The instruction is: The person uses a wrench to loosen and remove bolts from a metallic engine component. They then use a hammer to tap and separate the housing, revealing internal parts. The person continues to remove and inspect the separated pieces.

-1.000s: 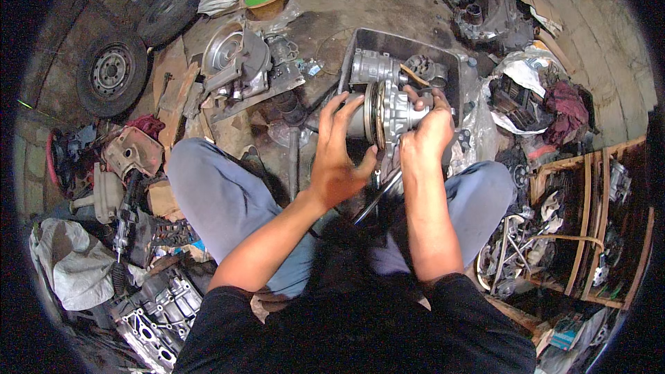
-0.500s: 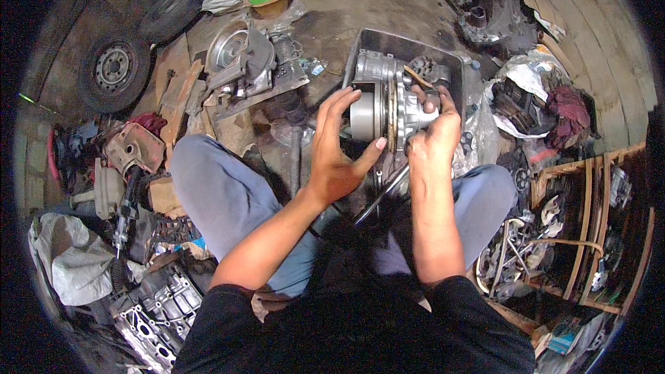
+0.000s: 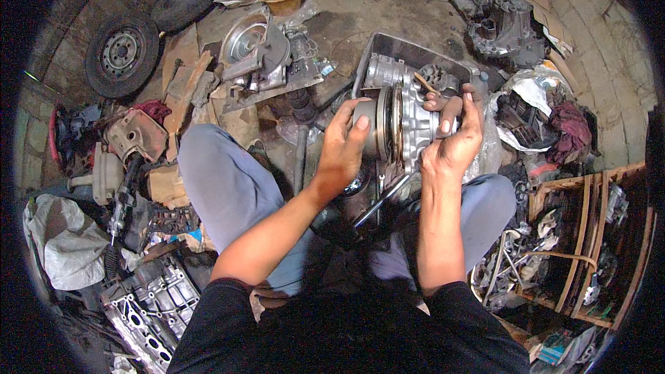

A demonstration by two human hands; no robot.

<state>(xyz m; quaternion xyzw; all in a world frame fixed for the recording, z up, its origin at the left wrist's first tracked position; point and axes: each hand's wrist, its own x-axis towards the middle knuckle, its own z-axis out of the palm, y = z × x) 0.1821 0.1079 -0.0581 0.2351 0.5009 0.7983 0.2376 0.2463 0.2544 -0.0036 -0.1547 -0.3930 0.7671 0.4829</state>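
Metal drum assembly (image 3: 405, 121) clasped by left hand (image 3: 341, 149), right hand (image 3: 454, 145); underside hidden

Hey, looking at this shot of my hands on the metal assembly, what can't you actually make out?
Head view only:
- Far face of the metal assembly: turned away, and covered by the right hand.
- Left hand palm contact: hidden behind the hand's own back.
- Contents of the grey tray: blocked by the assembly.
- Small parts in the wooden crate: too small, bent near the rim.
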